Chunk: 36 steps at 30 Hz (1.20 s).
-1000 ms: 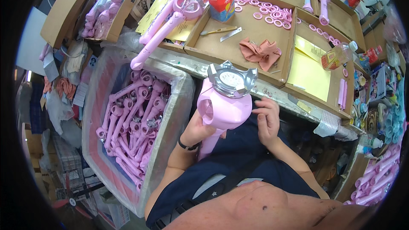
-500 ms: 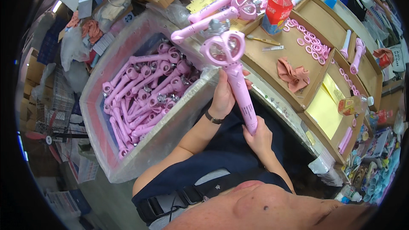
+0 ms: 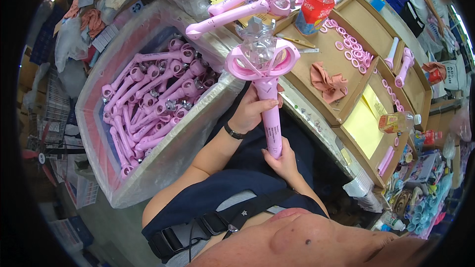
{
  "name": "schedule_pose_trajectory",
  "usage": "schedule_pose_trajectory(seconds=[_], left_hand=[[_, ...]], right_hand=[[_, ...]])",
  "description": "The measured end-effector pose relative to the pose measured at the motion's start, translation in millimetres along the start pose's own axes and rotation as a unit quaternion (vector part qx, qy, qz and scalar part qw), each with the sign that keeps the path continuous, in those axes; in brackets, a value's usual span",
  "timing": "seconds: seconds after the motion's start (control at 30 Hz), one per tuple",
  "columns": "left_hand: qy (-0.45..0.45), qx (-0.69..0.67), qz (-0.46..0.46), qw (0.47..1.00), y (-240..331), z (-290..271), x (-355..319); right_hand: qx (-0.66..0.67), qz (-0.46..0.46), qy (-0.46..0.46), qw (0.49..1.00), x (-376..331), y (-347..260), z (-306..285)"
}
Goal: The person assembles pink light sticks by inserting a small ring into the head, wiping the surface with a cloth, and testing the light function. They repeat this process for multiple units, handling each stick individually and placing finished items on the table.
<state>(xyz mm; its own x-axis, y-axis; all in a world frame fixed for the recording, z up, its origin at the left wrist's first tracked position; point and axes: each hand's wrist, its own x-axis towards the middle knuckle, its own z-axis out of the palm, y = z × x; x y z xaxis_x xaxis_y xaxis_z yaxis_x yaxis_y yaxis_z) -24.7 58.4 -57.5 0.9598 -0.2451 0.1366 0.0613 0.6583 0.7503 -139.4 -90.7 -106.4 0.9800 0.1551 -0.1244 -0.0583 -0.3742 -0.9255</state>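
Observation:
In front of my body I hold a pink toy wand (image 3: 271, 118) upright, its ring-shaped head at the far end. A clear faceted piece with a silvery crown sits in the head. My left hand (image 3: 251, 111) is closed around the upper handle, thumb across the front. Lower down, my right hand (image 3: 283, 160) grips the handle's bottom end. Small dark print runs along the handle. To the left, a plastic-lined bin (image 3: 163, 160) holds a heap of similar pink wands (image 3: 158, 81). More pink wands (image 3: 227, 17) lie across the table just beyond the held one.
Cardboard trays (image 3: 324, 112) on the table at right hold pink rings (image 3: 355, 49), an orange-brown cloth (image 3: 328, 83) and yellow paper (image 3: 363, 127). A red-labelled bottle (image 3: 315, 9) stands behind them; another bottle (image 3: 398, 122) lies on its side. A person (image 3: 429, 7) is at far right.
The wand has turned in my hands, so its head now shows wider and from another side. My left thumb now lies across the handle's front. The whole view has shifted slightly.

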Motion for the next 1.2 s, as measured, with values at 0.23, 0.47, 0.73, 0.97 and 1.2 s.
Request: schedule_pose_trajectory(seconds=[0.23, 0.47, 0.73, 0.97, 1.2], left_hand=[[-0.078, -0.043, 0.060, 0.994, 11.1, -9.9, 14.9], [0.070, 0.140, 0.071, 0.985, 30.8, -17.9, 33.8], [0.079, 0.279, 0.140, 0.947, 22.7, -26.8, 32.2], [0.113, 0.147, 0.036, 0.982, 22.1, -36.5, 33.0], [0.151, 0.260, 0.183, 0.936, 18.3, -19.0, 36.0]], right_hand=[[0.071, 0.000, -0.068, 0.995, -7.4, 12.2, -3.7], [0.377, 0.127, -0.259, 0.880, -10.3, 8.3, -31.6], [0.516, 0.144, -0.329, 0.778, -6.3, 8.3, -36.8], [0.210, 0.090, -0.140, 0.963, 1.8, -22.5, -46.4], [-0.246, -0.003, 0.048, 0.968, -0.1, -44.9, -42.9]])
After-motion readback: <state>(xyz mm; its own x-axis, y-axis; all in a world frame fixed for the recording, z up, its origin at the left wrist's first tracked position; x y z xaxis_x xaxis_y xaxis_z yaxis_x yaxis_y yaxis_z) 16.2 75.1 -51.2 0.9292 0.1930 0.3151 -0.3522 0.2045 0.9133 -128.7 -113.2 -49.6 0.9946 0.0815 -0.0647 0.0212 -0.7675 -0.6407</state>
